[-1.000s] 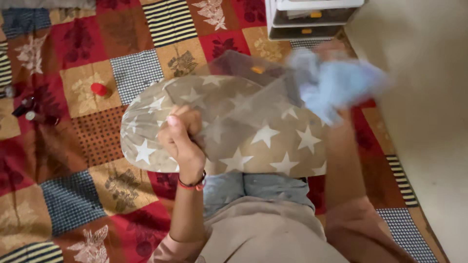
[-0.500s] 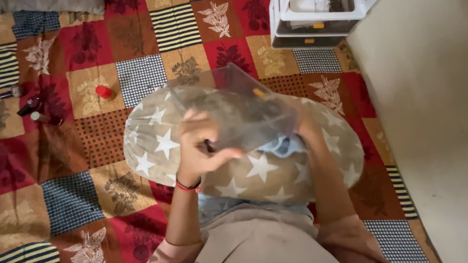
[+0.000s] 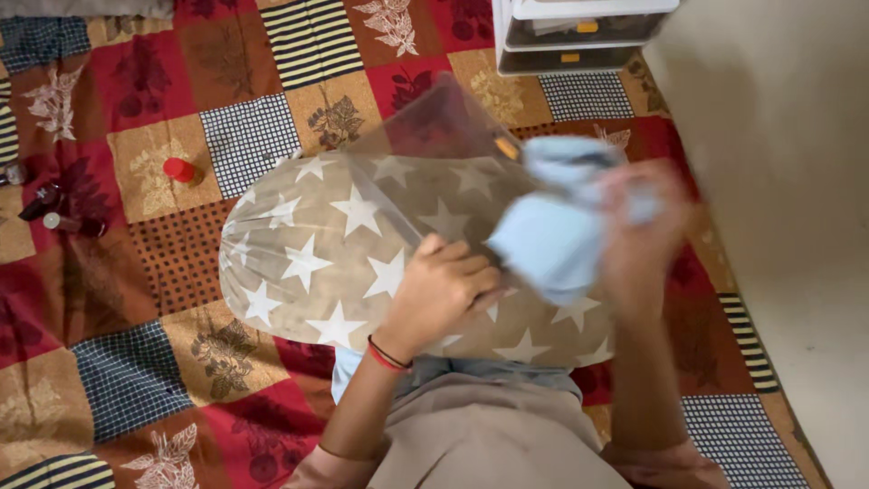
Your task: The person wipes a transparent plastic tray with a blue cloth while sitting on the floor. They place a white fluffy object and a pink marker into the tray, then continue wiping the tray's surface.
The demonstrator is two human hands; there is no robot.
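Observation:
A beige cushion with white stars lies across my lap. On it rests a clear plastic drawer with a small orange tab, tilted up at the far side. My left hand grips the drawer's near edge. My right hand, blurred by motion, is closed on a light blue cloth at the drawer's right end. Whether the cloth touches the drawer I cannot tell.
A red, tan and checked patchwork quilt covers the floor. A red-capped bottle and small dark bottles lie at the left. A white drawer unit stands at the top, against a beige wall.
My right hand has come out from under the drawer to its right end with the blue cloth. My left hand slid right along the near edge, and the drawer tipped up.

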